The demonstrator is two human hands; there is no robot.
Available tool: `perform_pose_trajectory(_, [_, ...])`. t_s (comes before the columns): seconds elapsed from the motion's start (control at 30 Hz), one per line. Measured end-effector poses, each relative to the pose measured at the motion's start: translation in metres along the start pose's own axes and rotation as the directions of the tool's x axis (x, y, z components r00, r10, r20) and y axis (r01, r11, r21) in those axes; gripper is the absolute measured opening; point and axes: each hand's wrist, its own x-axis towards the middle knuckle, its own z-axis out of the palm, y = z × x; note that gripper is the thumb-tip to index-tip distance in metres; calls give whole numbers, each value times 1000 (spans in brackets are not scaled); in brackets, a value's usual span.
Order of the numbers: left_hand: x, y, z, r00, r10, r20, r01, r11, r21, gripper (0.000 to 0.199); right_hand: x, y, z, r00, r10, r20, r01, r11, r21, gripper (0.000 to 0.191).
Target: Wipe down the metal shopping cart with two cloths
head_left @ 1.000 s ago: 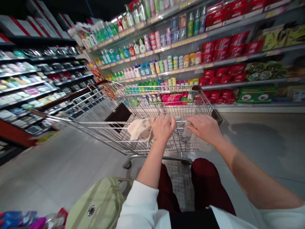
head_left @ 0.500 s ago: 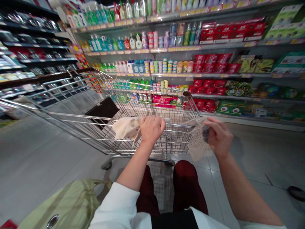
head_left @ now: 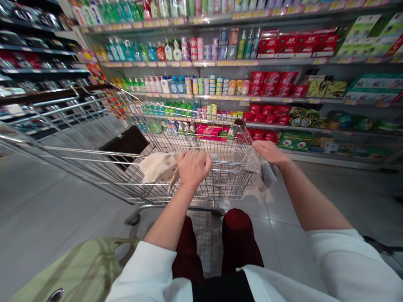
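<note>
A metal shopping cart [head_left: 103, 161] stands in front of me, seen over its side rail. My left hand [head_left: 193, 167] is closed on that rail, with a cream cloth [head_left: 157, 167] hanging beside it to the left. My right hand [head_left: 270, 152] is closed around the top of a grey patterned cloth [head_left: 260, 170] at the cart's right end. That cloth hangs down below my fingers and is slightly blurred. Inside the cart basket, on the left, is a dark flat panel [head_left: 126, 144].
Shelves [head_left: 226, 63] of bottles, jars and red boxes run across the back. More shelves [head_left: 40, 71] stand at the far left. A green bag [head_left: 72, 272] is at the lower left. Tiled floor [head_left: 302, 251] shows to the right, with a dark object at the right edge.
My right hand has moved up and left to the cart's corner, carrying the grey cloth. My left hand keeps its hold on the rail. The whole view has shifted slightly.
</note>
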Motion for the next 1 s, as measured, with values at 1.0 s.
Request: perform_pose_trajectory(1.0, [-20, -40, -30, 999, 6, -32, -4, 999, 44, 30, -43, -47, 53, 942, 196, -274, -76, 916, 394, 58])
